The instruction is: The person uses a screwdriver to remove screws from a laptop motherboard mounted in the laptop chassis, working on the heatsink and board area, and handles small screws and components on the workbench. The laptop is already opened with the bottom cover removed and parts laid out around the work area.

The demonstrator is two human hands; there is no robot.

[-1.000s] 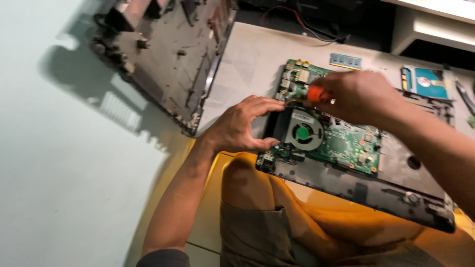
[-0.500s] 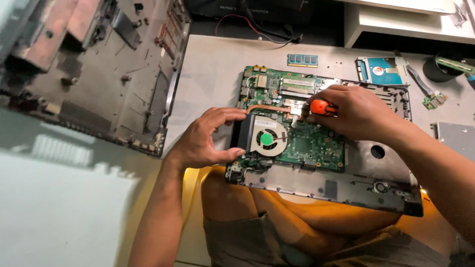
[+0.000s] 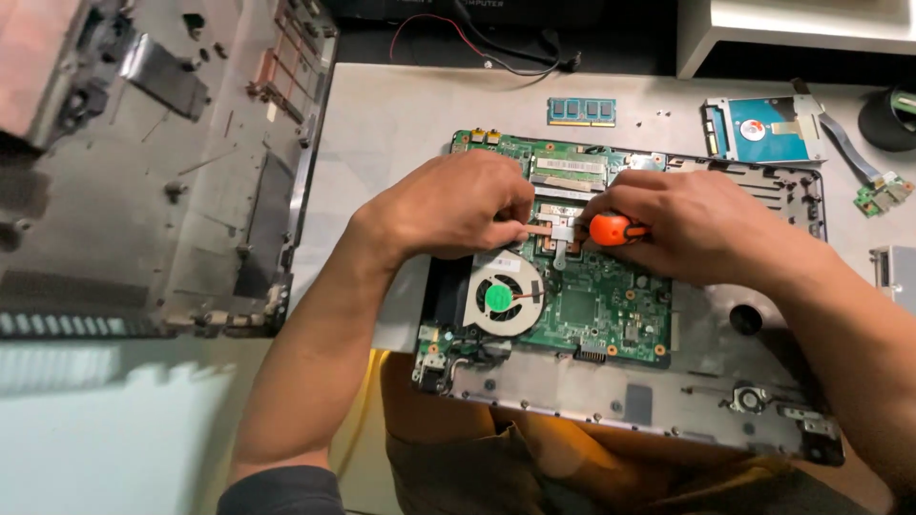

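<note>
Now your right hand [image 3: 697,229] grips an orange-handled screwdriver [image 3: 611,229] over the green motherboard [image 3: 592,296] on the counter [image 3: 401,133]; your left hand [image 3: 458,205] pinches the copper heatsink bracket [image 3: 558,229], steadying it.

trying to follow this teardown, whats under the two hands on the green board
Between the left hand and right hand, a metal bracket shows on the green board. The orange-handled screwdriver points at it. The hands cover its tip and any screws.
</note>
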